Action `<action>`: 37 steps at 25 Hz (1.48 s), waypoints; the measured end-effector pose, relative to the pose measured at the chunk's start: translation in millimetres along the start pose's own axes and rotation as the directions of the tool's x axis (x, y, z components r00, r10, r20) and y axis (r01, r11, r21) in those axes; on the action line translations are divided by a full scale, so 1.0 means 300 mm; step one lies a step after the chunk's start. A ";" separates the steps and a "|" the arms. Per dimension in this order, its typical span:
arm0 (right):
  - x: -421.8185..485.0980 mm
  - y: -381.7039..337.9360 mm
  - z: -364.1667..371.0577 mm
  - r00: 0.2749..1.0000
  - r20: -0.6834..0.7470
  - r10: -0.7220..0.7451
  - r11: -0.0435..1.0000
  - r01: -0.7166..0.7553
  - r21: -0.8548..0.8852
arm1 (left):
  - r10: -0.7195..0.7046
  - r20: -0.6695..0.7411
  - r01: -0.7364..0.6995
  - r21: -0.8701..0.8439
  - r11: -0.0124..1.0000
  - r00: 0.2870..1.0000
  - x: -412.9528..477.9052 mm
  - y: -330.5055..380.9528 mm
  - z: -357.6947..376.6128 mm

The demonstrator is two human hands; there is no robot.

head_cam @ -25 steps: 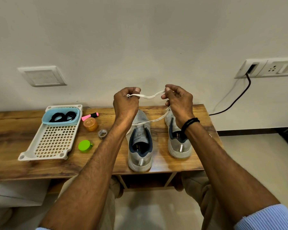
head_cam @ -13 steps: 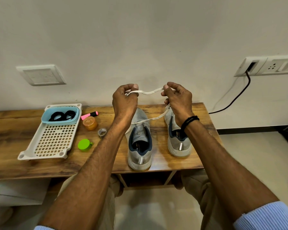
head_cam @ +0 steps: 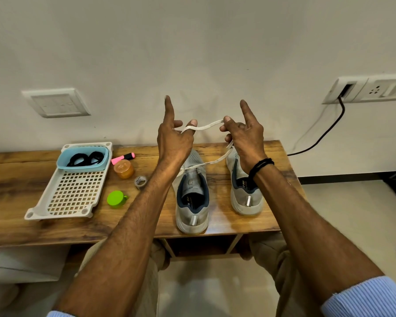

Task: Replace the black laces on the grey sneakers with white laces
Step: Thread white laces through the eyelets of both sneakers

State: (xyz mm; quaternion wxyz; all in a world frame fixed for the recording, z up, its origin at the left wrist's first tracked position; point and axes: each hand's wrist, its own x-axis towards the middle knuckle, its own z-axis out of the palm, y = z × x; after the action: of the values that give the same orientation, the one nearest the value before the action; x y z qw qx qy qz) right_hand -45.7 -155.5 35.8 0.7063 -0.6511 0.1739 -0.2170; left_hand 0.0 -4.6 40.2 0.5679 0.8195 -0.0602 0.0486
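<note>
White lace was stretched in the air between both hands, above the grey sneakers on the table, a strand trailing down to the left sneaker. Within the last half second both index fingers had straightened upward; the left hand and right hand kept a pinching grip on the lace with thumb and other fingers. Likely evening the ends; threading was barely begun
</note>
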 end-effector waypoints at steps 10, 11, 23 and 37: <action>0.003 0.005 0.001 0.996 -0.012 0.087 0.996 -0.087 -0.037 | -0.237 0.067 0.237 0.006 0.971 0.969 0.010 -0.020 0.014; 0.004 0.005 0.001 0.994 -0.009 0.107 0.993 -0.107 -0.043 | -0.247 0.073 0.248 0.004 0.969 0.966 0.000 -0.012 0.010; 0.012 0.028 0.008 0.984 0.066 0.162 0.980 -0.153 -0.130 | -0.267 0.230 0.265 0.043 0.963 0.936 -0.019 0.006 0.017; 0.080 0.021 -0.047 0.841 -0.509 -0.185 0.982 0.132 -0.139 | -0.597 -0.330 0.354 -0.564 0.746 0.731 0.064 -0.004 -0.105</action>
State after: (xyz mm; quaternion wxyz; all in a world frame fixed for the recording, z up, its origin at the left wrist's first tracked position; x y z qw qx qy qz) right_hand -32.4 -179.7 29.0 0.5797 -0.6144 0.3141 -0.4333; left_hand 18.7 24.4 52.9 0.7344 0.6048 0.2952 0.0873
